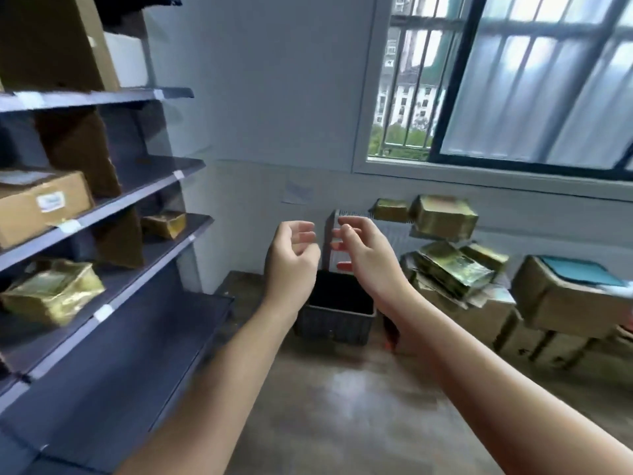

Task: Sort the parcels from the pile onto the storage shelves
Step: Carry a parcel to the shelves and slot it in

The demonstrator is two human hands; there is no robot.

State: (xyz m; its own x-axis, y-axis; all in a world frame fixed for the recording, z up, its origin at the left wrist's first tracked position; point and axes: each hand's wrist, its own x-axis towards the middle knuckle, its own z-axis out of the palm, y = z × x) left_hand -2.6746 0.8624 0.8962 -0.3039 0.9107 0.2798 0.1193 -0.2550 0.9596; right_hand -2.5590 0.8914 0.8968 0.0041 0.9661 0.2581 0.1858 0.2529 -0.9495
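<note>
Hovering curled left hand (291, 258), right hand (363, 250), crinkly boxy parcels (452, 273)

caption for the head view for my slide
Empty left hand and right hand hover between storage shelves and parcel pile.

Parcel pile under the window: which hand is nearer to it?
Right. The right hand is raised, empty, just left of the parcel pile; the left hand is farther left, on the side of the shelves.
</note>
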